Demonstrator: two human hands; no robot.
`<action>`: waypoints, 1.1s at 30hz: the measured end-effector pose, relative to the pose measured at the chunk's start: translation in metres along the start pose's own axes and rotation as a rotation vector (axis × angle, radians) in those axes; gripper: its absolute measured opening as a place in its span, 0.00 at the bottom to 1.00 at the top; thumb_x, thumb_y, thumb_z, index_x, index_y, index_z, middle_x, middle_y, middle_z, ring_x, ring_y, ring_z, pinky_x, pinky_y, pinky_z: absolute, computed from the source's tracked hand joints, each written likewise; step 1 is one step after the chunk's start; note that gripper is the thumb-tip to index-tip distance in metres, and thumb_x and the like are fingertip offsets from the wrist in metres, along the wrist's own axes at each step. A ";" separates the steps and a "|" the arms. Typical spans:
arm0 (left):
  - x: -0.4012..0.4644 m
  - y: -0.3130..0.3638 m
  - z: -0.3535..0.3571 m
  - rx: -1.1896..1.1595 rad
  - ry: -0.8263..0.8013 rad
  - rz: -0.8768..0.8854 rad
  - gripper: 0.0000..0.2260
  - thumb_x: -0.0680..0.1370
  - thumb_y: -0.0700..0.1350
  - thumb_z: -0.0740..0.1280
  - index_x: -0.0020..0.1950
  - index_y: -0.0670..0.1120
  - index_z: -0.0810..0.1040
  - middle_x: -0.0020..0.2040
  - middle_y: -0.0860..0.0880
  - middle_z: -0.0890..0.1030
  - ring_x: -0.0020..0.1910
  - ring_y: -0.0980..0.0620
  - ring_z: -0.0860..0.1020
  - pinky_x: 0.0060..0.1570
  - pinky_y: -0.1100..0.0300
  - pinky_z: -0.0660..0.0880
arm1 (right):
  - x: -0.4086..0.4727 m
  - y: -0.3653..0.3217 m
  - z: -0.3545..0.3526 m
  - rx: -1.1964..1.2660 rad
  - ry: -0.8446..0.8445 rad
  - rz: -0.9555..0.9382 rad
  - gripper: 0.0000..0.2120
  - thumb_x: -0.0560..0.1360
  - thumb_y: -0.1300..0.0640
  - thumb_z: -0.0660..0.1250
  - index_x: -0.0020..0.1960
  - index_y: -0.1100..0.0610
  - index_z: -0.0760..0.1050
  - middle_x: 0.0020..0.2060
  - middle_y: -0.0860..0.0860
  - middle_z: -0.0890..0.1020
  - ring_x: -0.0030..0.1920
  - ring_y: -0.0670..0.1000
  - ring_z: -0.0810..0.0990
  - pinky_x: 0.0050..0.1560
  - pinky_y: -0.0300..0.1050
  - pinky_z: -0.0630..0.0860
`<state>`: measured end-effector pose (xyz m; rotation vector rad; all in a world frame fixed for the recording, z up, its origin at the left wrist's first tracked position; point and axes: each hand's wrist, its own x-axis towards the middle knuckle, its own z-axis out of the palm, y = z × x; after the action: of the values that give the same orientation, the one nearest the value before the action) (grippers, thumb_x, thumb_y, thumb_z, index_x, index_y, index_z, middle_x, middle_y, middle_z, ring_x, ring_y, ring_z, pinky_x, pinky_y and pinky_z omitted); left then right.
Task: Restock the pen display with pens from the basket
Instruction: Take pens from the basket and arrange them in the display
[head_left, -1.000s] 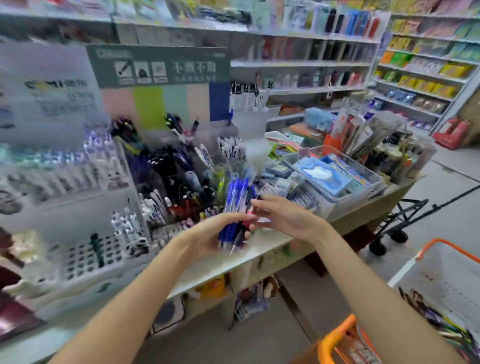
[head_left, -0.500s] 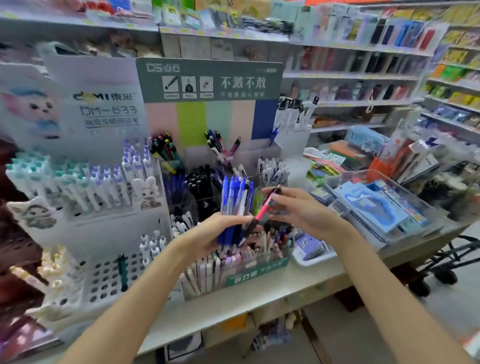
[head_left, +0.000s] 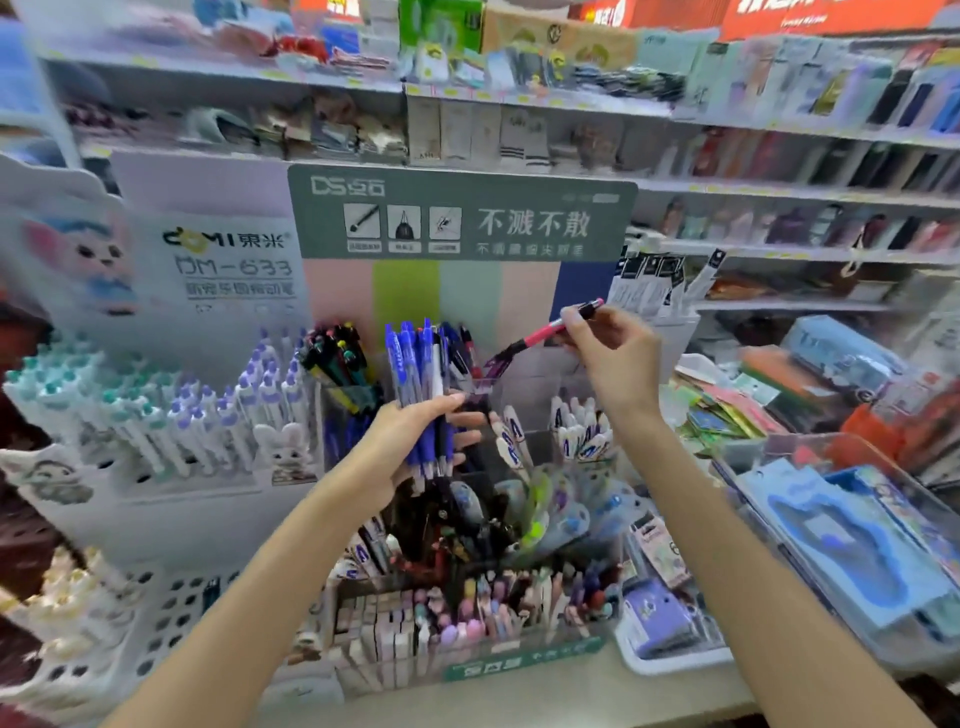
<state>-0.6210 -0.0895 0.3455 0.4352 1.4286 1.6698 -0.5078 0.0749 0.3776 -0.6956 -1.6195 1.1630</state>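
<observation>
My left hand (head_left: 415, 441) grips a bundle of blue pens (head_left: 415, 374), held upright in front of the tiered clear pen display (head_left: 467, 519). My right hand (head_left: 608, 353) pinches a single pink-and-black pen (head_left: 540, 332) by its upper end. That pen slants down to the left, its tip over a clear upper compartment (head_left: 488, 384) at the back of the display. The basket is out of view.
A white stand of pastel pens (head_left: 156, 415) fills the left. A green sign (head_left: 462, 213) tops the display's striped backboard. Clear bins of blue packaged goods (head_left: 852, 525) sit to the right. Stocked shelves run behind, and the counter edge (head_left: 519, 696) is near me.
My right hand has pulled the pink pen out of the bundle and lifted it up and right, toward the display's back row. My view has swung closer to the display; the basket has left the frame.
</observation>
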 end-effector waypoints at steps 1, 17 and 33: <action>0.002 0.002 -0.005 0.003 0.002 -0.002 0.09 0.78 0.44 0.67 0.55 0.42 0.78 0.46 0.44 0.85 0.42 0.49 0.85 0.35 0.58 0.80 | 0.004 -0.001 0.010 -0.034 -0.022 -0.036 0.04 0.73 0.58 0.72 0.45 0.59 0.81 0.37 0.52 0.84 0.36 0.46 0.84 0.43 0.39 0.80; 0.004 0.018 -0.017 -0.053 -0.072 -0.025 0.08 0.78 0.45 0.67 0.54 0.45 0.79 0.47 0.45 0.85 0.43 0.50 0.85 0.39 0.58 0.82 | 0.025 -0.004 0.050 -0.591 -0.370 0.103 0.21 0.66 0.53 0.77 0.56 0.57 0.78 0.47 0.50 0.80 0.49 0.53 0.81 0.54 0.49 0.77; 0.004 0.015 -0.015 -0.085 -0.072 -0.055 0.11 0.78 0.45 0.67 0.58 0.43 0.78 0.48 0.44 0.85 0.41 0.51 0.85 0.39 0.57 0.82 | 0.035 -0.012 0.064 -0.756 -0.475 0.013 0.16 0.65 0.51 0.78 0.49 0.58 0.84 0.40 0.53 0.85 0.45 0.53 0.81 0.47 0.46 0.76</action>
<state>-0.6405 -0.0952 0.3543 0.4012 1.3006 1.6478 -0.5786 0.0772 0.3988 -0.9387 -2.5066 0.7262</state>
